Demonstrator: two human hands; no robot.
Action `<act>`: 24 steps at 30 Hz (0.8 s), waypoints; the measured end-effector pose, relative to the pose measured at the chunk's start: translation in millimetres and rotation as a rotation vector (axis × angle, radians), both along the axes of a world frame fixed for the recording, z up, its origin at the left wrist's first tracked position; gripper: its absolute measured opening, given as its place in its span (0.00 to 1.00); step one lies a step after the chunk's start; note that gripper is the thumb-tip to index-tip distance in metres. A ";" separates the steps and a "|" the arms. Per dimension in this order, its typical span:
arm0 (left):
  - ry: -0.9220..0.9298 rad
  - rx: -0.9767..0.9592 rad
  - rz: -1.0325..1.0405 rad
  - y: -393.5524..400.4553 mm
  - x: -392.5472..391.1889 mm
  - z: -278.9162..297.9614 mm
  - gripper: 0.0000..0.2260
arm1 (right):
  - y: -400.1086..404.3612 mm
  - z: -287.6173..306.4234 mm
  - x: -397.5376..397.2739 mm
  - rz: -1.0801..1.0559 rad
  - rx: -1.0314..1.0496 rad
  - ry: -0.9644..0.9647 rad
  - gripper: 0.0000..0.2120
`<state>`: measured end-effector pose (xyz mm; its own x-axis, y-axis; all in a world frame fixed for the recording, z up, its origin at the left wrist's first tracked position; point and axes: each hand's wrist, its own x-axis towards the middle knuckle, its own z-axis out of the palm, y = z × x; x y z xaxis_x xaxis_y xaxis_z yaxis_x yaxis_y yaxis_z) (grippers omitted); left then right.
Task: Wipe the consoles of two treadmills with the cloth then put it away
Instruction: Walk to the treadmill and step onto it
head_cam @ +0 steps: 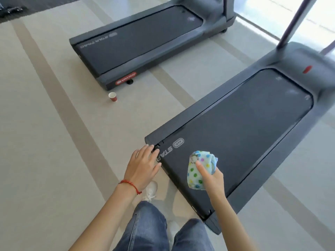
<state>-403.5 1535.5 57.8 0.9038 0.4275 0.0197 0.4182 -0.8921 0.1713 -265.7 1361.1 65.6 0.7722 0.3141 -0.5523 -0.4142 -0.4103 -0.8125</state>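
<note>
My right hand (212, 178) grips a bunched white cloth (197, 169) with coloured dots, held over the rear end of the near treadmill (244, 127). My left hand (143, 165), a red string bracelet at its wrist, hovers with fingers spread and relaxed above the floor by that treadmill's rear left corner. A second treadmill (145, 38) lies further back to the left. Both consoles are out of view; only the decks and lower uprights show.
A small red paper cup (112, 96) stands on the pale floor just behind the far treadmill's rear end. My legs in jeans and a white shoe (151, 190) are at the bottom. Bright glazing runs along the far right.
</note>
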 end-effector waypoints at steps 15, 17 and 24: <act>-0.048 0.040 -0.536 88.6 153.8 13.4 0.21 | 34.6 29.9 45.7 -0.689 0.060 -0.022 0.06; -0.058 0.028 -0.572 85.9 171.5 15.4 0.21 | 30.0 37.6 55.7 -0.742 0.072 -0.043 0.06; -0.084 -0.005 -0.682 77.9 244.2 22.7 0.22 | 18.3 49.4 108.5 -0.867 0.090 -0.085 0.15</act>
